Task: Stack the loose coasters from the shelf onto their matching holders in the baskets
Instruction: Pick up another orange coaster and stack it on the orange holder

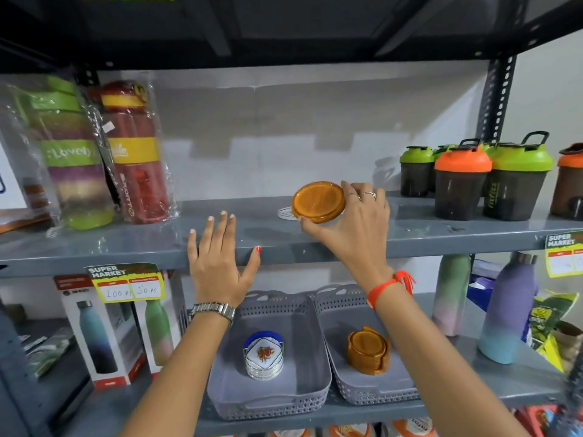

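The right hand (353, 222) grips an amber coaster (318, 201) by its rim, thumb at the lower edge and fingers at the 3 o'clock edge. The disc is tilted up on edge above the upper shelf (410, 234); an edge grip of this kind likely keeps the flat face free for seating on a stack. A clear coaster (285, 213) lies flat on the same shelf at about 9 o'clock of the amber one, partly hidden behind it. It is not yet collected.

The left hand (219, 263) is empty, fingers spread wide, palm toward the shelf's front lip. It appears positioned to steady the body or to take the next piece.

On the lower shelf, two grey baskets stand touching side by side. The left basket (220, 389) holds a blue holder (263, 354) with white floral coasters stacked in it. The right basket (400, 389) holds an amber holder (368, 350) already carrying matching discs. It lies at roughly 5 o'clock of the held coaster.

Judgement: the amber coaster belongs on the amber holder. The next move requires lowering it past the shelf lip and levelling it between the holder's uprights.
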`<move>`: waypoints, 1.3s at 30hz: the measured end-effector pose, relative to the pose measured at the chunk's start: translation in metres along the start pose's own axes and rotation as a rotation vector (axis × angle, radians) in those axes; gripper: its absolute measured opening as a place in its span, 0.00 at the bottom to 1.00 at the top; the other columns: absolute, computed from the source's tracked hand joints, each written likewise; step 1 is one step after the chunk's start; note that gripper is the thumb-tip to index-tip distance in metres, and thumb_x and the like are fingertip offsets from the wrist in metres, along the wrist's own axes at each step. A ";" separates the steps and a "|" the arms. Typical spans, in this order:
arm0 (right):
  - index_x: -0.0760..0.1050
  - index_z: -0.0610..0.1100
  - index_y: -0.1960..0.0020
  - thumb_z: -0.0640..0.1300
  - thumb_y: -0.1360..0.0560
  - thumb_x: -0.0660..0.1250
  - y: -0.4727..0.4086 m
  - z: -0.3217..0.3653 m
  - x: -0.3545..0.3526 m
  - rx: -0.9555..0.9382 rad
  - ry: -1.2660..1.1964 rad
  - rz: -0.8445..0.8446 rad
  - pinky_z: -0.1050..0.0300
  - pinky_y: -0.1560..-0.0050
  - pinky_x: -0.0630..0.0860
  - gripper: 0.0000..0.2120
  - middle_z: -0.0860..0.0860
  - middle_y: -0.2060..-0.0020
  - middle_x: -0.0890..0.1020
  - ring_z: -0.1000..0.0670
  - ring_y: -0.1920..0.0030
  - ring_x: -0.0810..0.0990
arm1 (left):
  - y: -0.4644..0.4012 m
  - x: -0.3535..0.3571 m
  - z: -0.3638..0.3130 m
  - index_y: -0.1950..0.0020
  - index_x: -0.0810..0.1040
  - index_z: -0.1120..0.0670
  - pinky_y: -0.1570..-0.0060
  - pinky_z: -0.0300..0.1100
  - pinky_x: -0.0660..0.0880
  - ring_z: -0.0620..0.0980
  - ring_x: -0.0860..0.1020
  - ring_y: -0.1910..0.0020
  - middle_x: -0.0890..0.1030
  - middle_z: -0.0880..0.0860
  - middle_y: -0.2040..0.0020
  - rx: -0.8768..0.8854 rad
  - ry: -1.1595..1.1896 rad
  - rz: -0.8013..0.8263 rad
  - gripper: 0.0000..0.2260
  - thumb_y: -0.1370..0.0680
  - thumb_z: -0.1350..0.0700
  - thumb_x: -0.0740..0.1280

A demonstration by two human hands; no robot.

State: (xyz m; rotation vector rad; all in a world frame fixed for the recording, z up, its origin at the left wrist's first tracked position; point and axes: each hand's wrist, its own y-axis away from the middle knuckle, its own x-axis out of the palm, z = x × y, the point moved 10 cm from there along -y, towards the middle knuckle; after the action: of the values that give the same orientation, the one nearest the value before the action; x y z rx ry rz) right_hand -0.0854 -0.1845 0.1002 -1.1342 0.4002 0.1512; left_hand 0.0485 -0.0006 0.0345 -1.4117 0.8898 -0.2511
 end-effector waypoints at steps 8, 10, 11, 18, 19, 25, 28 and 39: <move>0.75 0.36 0.36 0.65 0.38 0.73 0.036 0.047 -0.088 -0.223 -0.354 -0.430 0.37 0.46 0.74 0.41 0.38 0.47 0.76 0.46 0.43 0.70 | 0.000 0.002 0.000 0.29 0.70 0.60 0.28 0.53 0.48 0.59 0.67 0.31 0.71 0.57 0.30 0.011 -0.005 0.041 0.31 0.22 0.39 0.53; 0.74 0.35 0.37 0.64 0.38 0.73 0.040 0.056 -0.101 -0.262 -0.376 -0.453 0.36 0.47 0.74 0.41 0.37 0.47 0.76 0.47 0.43 0.69 | 0.000 0.002 0.001 0.29 0.69 0.60 0.27 0.52 0.47 0.58 0.67 0.30 0.70 0.57 0.30 0.001 -0.001 0.047 0.32 0.21 0.37 0.49; 0.74 0.34 0.37 0.64 0.37 0.73 0.041 0.059 -0.106 -0.275 -0.382 -0.461 0.36 0.47 0.74 0.41 0.37 0.47 0.76 0.47 0.43 0.69 | 0.000 0.002 0.001 0.29 0.69 0.60 0.27 0.52 0.47 0.59 0.67 0.30 0.70 0.57 0.30 0.002 -0.001 0.048 0.33 0.20 0.37 0.48; 0.75 0.36 0.37 0.64 0.38 0.73 0.046 0.050 -0.100 -0.209 -0.460 -0.351 0.48 0.42 0.73 0.40 0.40 0.46 0.74 0.48 0.43 0.70 | 0.002 0.001 0.000 0.30 0.70 0.60 0.29 0.55 0.50 0.59 0.68 0.31 0.71 0.58 0.31 0.019 0.002 0.004 0.31 0.22 0.39 0.51; 0.75 0.37 0.37 0.64 0.39 0.74 0.051 0.045 -0.092 -0.183 -0.481 -0.298 0.53 0.41 0.72 0.41 0.41 0.46 0.74 0.49 0.42 0.70 | 0.003 0.001 -0.001 0.31 0.71 0.61 0.29 0.56 0.51 0.60 0.69 0.32 0.72 0.58 0.31 0.020 0.008 -0.008 0.30 0.23 0.40 0.53; 0.75 0.43 0.37 0.69 0.40 0.71 0.113 -0.002 -0.026 -0.070 -0.465 -0.023 0.67 0.42 0.67 0.41 0.48 0.46 0.72 0.51 0.43 0.71 | 0.003 -0.003 -0.002 0.31 0.72 0.61 0.29 0.53 0.50 0.59 0.70 0.32 0.73 0.57 0.32 0.025 0.013 -0.058 0.30 0.24 0.41 0.57; 0.76 0.45 0.38 0.70 0.42 0.70 0.140 -0.043 0.013 0.038 -0.388 0.085 0.63 0.43 0.67 0.41 0.48 0.46 0.73 0.50 0.44 0.71 | 0.004 -0.004 -0.001 0.31 0.72 0.60 0.28 0.52 0.50 0.58 0.70 0.32 0.73 0.57 0.32 0.030 0.009 -0.093 0.28 0.23 0.42 0.57; 0.79 0.42 0.43 0.73 0.41 0.68 0.194 -0.201 0.151 0.397 0.272 0.624 0.45 0.42 0.71 0.40 0.40 0.44 0.78 0.37 0.42 0.72 | 0.006 -0.002 0.000 0.31 0.72 0.58 0.27 0.46 0.45 0.56 0.70 0.32 0.73 0.55 0.32 0.058 -0.018 -0.189 0.26 0.22 0.43 0.58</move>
State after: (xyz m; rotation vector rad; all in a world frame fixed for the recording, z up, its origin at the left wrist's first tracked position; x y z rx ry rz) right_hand -0.0554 -0.2974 -0.1952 -0.6087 0.9776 0.4449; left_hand 0.0453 0.0022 0.0295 -1.4429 0.7292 -0.4033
